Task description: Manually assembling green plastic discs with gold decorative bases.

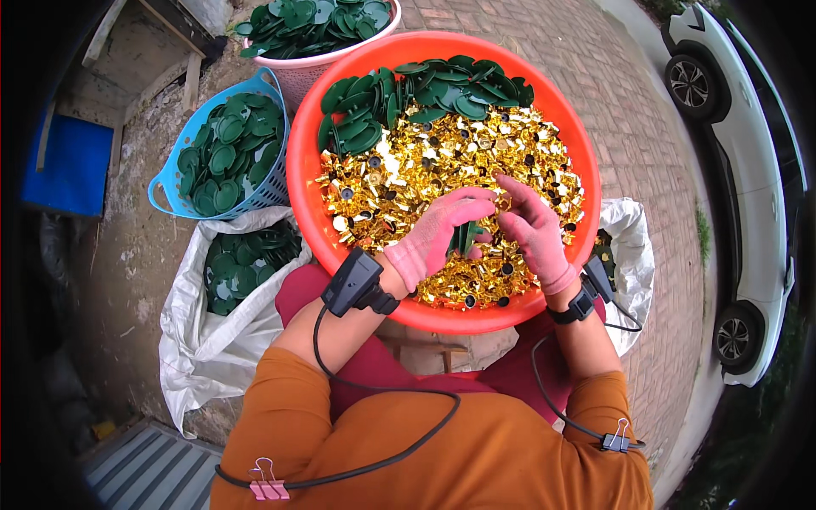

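My left hand, in a pink glove, is closed around a few dark green plastic discs held on edge. It hovers over a large orange-red basin. Facing it is my right hand, also pink-gloved, thumb and forefinger apart with nothing visible between them. Small shiny gold caps, some showing dark undersides, fill most of the basin. Loose green discs are heaped along its far side.
A blue basket and a pink basket, both loaded with green discs, stand left of the basin. White sacks flank my legs. Cables run from wrist devices along my sleeves. A white car is parked at right.
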`<state>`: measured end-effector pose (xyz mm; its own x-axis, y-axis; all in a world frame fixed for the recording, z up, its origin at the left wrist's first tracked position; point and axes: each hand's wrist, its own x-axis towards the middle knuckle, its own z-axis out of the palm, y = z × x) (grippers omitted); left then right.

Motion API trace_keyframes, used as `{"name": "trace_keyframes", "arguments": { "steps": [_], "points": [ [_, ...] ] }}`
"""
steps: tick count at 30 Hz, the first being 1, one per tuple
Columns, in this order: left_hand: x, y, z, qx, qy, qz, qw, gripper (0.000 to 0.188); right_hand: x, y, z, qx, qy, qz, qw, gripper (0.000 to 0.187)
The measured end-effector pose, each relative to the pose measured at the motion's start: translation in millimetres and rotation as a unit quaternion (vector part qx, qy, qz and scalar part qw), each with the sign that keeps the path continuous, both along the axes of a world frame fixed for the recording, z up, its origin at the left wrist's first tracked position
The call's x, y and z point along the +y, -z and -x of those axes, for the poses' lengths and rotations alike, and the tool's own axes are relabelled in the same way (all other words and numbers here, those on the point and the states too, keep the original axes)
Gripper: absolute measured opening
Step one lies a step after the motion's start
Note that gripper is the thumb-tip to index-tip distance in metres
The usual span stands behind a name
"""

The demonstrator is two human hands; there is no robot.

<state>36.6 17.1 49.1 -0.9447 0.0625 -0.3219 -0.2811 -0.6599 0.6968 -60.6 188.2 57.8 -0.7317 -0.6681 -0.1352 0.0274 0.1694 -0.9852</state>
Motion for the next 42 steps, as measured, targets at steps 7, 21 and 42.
{"name": "trace_keyframes", "arguments": {
  "steps": [7, 21, 42],
  "points": [
    [2.7, 8.9, 8.8, -0.002, 0.011, 0.119, 0.993, 0.028, -14.4, -11.5, -10.4, 0.498, -0.083, -0.182, 0.844, 0.042],
    [-1.1, 19.7, 13.6, -0.092, -0.064, -0.144, 0.983, 0.032, -5.3, -1.1, -3.1, 0.214, -0.121, -0.053, 0.968, 0.036],
    [16.6, 7.3, -2.7, 0.232, -0.136, 0.531, 0.804, 0.047, -6.8, 33.8, -30.9, 0.065, -0.073, 0.030, 0.995, 0.032]
  ]
}}
